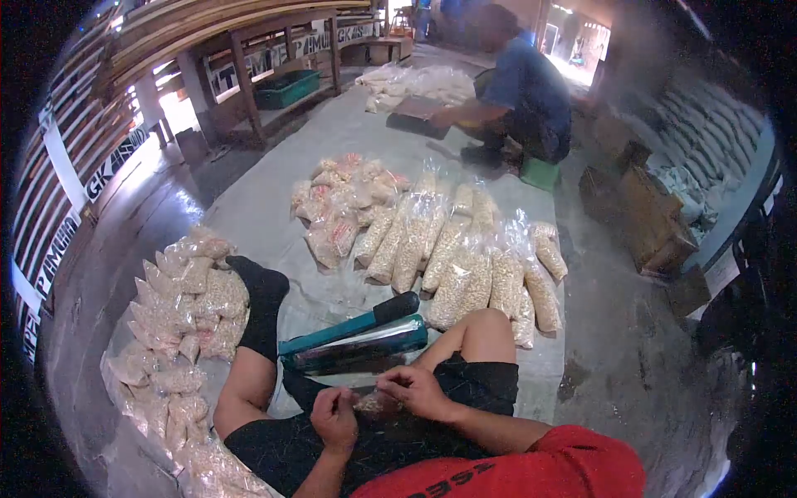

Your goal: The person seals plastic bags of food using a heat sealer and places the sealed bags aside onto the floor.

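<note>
The grip of your left hand (pixel 334 419) and of your right hand (pixel 418 393) was pressed together at the fingertips, seemingly pinching the edges of a small clear bag (pixel 375 404) — it sat between them, over your lap (pixel 415 437). The teal sealer (pixel 339 329) lay just beyond, in front of both hands, its long axis running crosswise and slanting away toward your right — the right hand was the nearer one.
</note>
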Action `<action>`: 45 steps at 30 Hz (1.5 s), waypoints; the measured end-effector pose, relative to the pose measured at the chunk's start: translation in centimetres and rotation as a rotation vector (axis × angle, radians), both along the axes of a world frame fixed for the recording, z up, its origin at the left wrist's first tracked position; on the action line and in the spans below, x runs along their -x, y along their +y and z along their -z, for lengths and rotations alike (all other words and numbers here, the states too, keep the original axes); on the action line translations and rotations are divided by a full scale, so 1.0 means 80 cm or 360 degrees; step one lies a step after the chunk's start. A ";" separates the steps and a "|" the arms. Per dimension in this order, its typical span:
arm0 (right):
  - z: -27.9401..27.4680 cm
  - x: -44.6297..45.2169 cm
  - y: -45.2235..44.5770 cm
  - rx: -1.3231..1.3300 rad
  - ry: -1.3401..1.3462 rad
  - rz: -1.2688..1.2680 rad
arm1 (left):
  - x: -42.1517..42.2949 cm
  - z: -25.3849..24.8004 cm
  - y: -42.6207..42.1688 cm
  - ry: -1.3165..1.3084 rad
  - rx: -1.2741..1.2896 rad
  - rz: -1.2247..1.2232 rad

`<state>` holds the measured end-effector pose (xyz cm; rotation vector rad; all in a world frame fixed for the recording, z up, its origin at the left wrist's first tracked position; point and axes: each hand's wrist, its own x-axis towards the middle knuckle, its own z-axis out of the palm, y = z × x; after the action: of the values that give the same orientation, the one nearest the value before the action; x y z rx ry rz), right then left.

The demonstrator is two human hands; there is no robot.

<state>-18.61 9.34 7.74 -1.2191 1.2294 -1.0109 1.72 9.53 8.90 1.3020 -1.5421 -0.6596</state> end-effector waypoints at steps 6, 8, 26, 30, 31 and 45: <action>-0.026 0.001 -0.004 -0.0017 0.0074 0.0109 | 0.012 -0.006 0.001 0.0014 -0.0112 -0.0125; -0.009 0.007 -0.002 0.0201 0.0027 0.0078 | 0.011 0.008 0.003 0.0034 -0.0072 -0.0184; -0.016 0.002 -0.008 0.0200 0.0086 0.0371 | 0.018 -0.014 -0.014 0.0549 -0.0440 -0.0043; -0.012 0.002 -0.010 0.0157 -0.0127 0.0408 | 0.010 -0.005 -0.017 0.0575 -0.0392 -0.0039; -0.014 0.003 -0.009 0.0183 -0.0057 0.0390 | 0.009 -0.003 -0.017 0.0716 -0.0509 -0.0022; 0.026 0.007 -0.018 0.0046 0.0015 0.0322 | 0.013 0.023 -0.046 0.0839 -0.0876 0.0050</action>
<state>-19.17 7.89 5.67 -1.1390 1.3701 -1.1752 0.70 5.86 7.03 1.3454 -0.9780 -1.3918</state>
